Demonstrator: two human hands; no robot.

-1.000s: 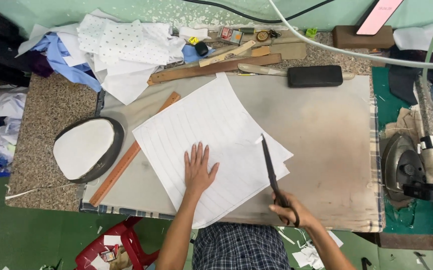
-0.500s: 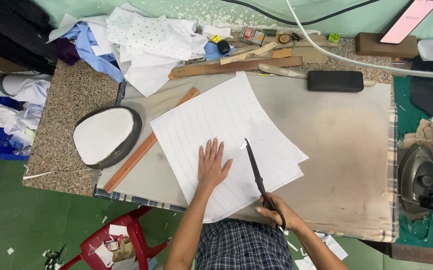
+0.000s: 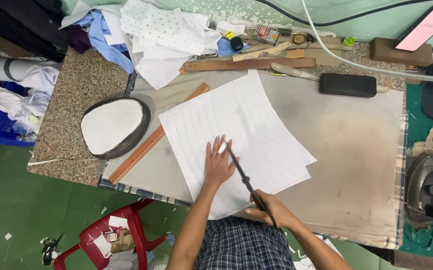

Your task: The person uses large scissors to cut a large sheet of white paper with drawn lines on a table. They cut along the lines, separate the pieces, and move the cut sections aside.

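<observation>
Striped white fabric (image 3: 246, 135), centre frame, on padded table (image 3: 356, 165). Left hand (image 3: 218, 164) lay flat, fingers spread, upon it. Right hand (image 3: 271, 212), lower centre, gripped what appeared to be scissors (image 3: 244, 177), blades over the fabric.

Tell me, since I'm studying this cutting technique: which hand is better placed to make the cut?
Right. The right hand already has the long dark scissors in its grip, blades over the white striped fabric sheet, while the left hand lies flat on it.

Phone (image 3: 423, 26): rectangular, glowing pink screen, leaning at the counter's (image 3: 66, 100) far right corner. Small red-and-white packet (image 3: 266, 34): along the counter's far edge, left of the phone.
</observation>
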